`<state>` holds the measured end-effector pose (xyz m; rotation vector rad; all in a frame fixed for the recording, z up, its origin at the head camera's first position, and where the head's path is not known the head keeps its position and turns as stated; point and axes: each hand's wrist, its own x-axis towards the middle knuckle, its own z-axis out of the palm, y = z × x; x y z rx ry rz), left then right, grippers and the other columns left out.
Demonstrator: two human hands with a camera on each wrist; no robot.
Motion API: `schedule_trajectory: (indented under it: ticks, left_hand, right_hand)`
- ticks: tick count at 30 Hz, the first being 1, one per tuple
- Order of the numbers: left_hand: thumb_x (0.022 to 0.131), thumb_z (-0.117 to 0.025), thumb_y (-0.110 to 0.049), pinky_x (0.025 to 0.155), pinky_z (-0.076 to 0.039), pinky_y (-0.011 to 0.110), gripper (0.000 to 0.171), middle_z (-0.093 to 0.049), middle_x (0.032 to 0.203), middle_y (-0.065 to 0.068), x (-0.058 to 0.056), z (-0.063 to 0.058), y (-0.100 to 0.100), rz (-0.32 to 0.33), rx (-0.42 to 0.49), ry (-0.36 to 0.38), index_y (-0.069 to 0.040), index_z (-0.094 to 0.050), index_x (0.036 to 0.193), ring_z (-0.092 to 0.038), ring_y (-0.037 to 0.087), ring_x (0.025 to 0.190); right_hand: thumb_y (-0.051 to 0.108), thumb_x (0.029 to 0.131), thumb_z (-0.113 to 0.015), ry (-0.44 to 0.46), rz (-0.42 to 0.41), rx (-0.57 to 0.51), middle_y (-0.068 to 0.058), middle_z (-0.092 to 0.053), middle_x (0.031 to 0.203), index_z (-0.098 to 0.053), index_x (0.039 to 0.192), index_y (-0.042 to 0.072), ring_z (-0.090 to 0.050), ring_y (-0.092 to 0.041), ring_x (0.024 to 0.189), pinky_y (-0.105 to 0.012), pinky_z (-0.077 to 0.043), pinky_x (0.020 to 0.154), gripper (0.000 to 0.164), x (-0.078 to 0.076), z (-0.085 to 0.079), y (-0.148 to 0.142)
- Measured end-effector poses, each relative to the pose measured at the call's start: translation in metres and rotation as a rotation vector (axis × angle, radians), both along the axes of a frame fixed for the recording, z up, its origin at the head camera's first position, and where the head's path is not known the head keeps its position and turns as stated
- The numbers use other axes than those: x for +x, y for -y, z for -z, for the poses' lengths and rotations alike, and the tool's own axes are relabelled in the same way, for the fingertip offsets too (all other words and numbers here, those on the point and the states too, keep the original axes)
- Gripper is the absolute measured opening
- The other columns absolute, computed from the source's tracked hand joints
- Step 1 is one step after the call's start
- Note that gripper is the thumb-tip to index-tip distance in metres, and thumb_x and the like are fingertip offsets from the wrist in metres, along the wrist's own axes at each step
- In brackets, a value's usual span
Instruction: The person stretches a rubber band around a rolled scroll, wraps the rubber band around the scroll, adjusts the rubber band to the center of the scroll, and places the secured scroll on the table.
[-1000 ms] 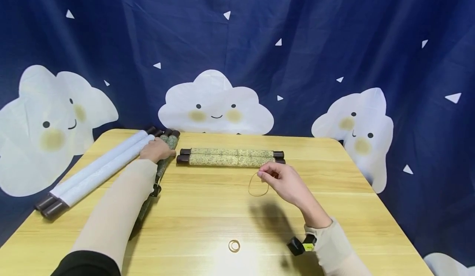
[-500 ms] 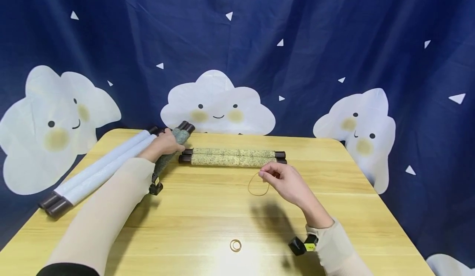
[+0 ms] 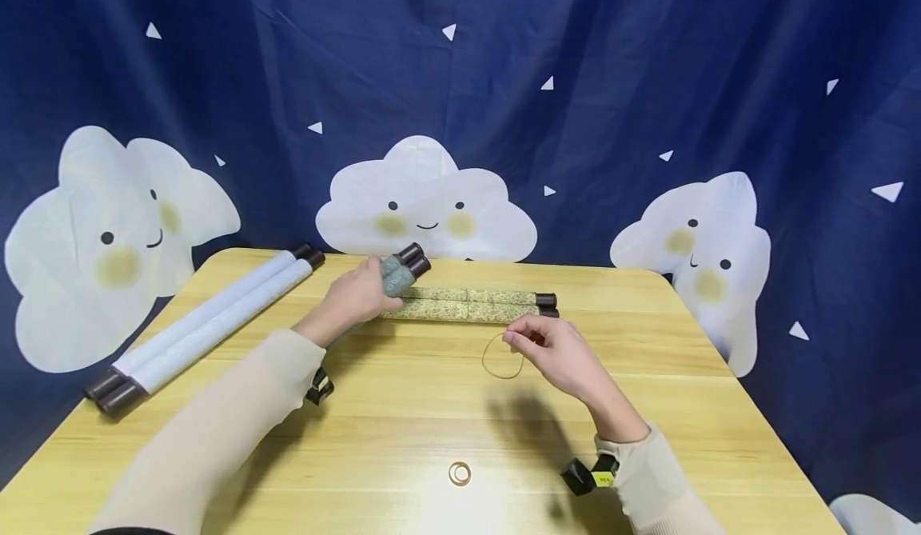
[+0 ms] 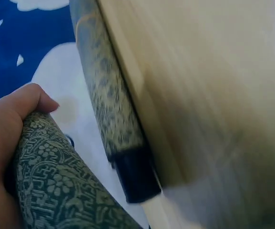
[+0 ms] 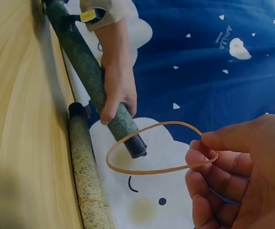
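Observation:
My left hand (image 3: 356,293) grips a pair of green patterned scrolls (image 3: 397,276) with dark end knobs, lifted over the table near its back. In the left wrist view its thumb and fingers wrap round the green roll (image 4: 63,181). Thumb and fingertips of my right hand (image 3: 557,355) pinch a thin tan rubber band (image 5: 151,172), which hangs as a loose loop. Behind the hands lies a pair of yellow patterned scrolls (image 3: 471,311), with a band round its middle. The green scrolls hide its left end in the head view.
A pair of white scrolls (image 3: 223,329) with dark knobs lies slantwise along the left side of the wooden table (image 3: 647,375). More rubber bands (image 3: 451,477) lie near the front. A blue cloud-print curtain (image 3: 504,119) hangs behind the table.
My left hand has raised the green scrolls from beside the white pair and carried them right, to the yellow scrolls' left end. My right hand stays nearly still with the rubber band.

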<state>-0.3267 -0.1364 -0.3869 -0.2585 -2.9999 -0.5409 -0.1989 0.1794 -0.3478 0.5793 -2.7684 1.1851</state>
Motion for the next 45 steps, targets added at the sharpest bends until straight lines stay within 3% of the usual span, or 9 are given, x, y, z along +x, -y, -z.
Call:
schedule_trajectory:
  ticks: [7, 12, 23, 26, 30, 38, 42, 45]
  left_hand:
    - [0.077, -0.077, -0.052, 0.084, -0.053, 0.051, 0.091, -0.061, 0.113, 0.021, 0.022, -0.001, -0.022, 0.137, -0.061, -0.023, 0.008, -0.043, 0.137, -0.062, 0.036, 0.097]
    - [0.075, -0.077, -0.057, 0.082, -0.055, 0.049, 0.090, -0.066, 0.107, 0.017, 0.037, 0.000, -0.035, 0.199, -0.085, -0.034, 0.003, -0.046, 0.136, -0.064, 0.035, 0.092]
    - [0.075, -0.076, -0.060, 0.091, -0.053, 0.044, 0.094, -0.062, 0.123, 0.019, 0.064, 0.008, -0.057, 0.367, -0.079, -0.068, 0.003, -0.047, 0.139, -0.064, 0.034, 0.103]
    - [0.075, -0.076, -0.061, 0.097, -0.049, 0.044, 0.094, -0.060, 0.128, 0.019, 0.071, 0.010, -0.061, 0.391, -0.075, -0.062, 0.002, -0.047, 0.139, -0.062, 0.034, 0.109]
    - [0.074, -0.074, -0.064, 0.095, -0.050, 0.044, 0.096, -0.059, 0.131, 0.017, 0.079, 0.012, -0.065, 0.422, -0.077, -0.060, -0.001, -0.046, 0.141, -0.062, 0.032, 0.110]
    - [0.075, -0.074, -0.062, 0.074, -0.055, 0.034, 0.090, -0.066, 0.110, 0.010, 0.094, 0.010, -0.070, 0.501, -0.060, -0.057, -0.003, -0.048, 0.138, -0.064, 0.020, 0.084]
    - [0.077, -0.072, -0.062, 0.083, -0.055, 0.038, 0.091, -0.065, 0.117, 0.014, 0.095, 0.010, -0.070, 0.497, -0.070, -0.063, -0.001, -0.047, 0.139, -0.065, 0.024, 0.092]
    - [0.077, -0.070, -0.064, 0.091, -0.053, 0.041, 0.093, -0.063, 0.124, 0.015, 0.095, 0.010, -0.071, 0.481, -0.083, -0.057, -0.001, -0.045, 0.141, -0.065, 0.028, 0.101]
  right_hand:
    - [0.024, 0.097, -0.063, -0.021, -0.003, -0.006, 0.004, -0.062, 0.079, -0.072, 0.095, 0.018, -0.050, -0.013, 0.063, -0.028, -0.042, 0.055, 0.010, -0.002, -0.001, -0.001]
    - [0.024, 0.097, -0.064, -0.024, -0.004, -0.012, 0.004, -0.062, 0.078, -0.072, 0.095, 0.019, -0.050, -0.014, 0.062, -0.027, -0.042, 0.054, 0.009, -0.001, -0.003, -0.002]
    - [0.022, 0.095, -0.067, -0.019, -0.051, -0.040, 0.005, -0.064, 0.084, -0.074, 0.096, 0.015, -0.053, -0.013, 0.068, -0.026, -0.045, 0.057, 0.010, -0.001, -0.004, -0.001]
    - [0.020, 0.094, -0.068, -0.008, -0.071, -0.056, 0.004, -0.066, 0.089, -0.074, 0.097, 0.013, -0.053, -0.013, 0.070, -0.026, -0.045, 0.058, 0.010, -0.001, -0.004, -0.001]
    - [0.019, 0.093, -0.069, 0.013, -0.067, -0.073, 0.002, -0.066, 0.090, -0.074, 0.097, 0.012, -0.052, -0.015, 0.069, -0.026, -0.044, 0.058, 0.010, -0.002, -0.002, -0.001]
    - [0.019, 0.093, -0.069, 0.053, -0.069, -0.096, -0.001, -0.066, 0.091, -0.074, 0.098, 0.011, -0.053, -0.016, 0.073, -0.026, -0.045, 0.061, 0.011, -0.003, -0.002, -0.003]
    - [0.018, 0.093, -0.068, 0.069, -0.070, -0.143, -0.006, -0.067, 0.093, -0.074, 0.099, 0.008, -0.053, -0.015, 0.074, -0.025, -0.045, 0.063, 0.013, -0.004, -0.005, -0.011]
    - [0.018, 0.094, -0.067, 0.039, -0.024, -0.173, -0.008, -0.069, 0.097, -0.073, 0.100, 0.006, -0.057, -0.013, 0.079, -0.024, -0.047, 0.068, 0.014, -0.004, -0.009, -0.020]
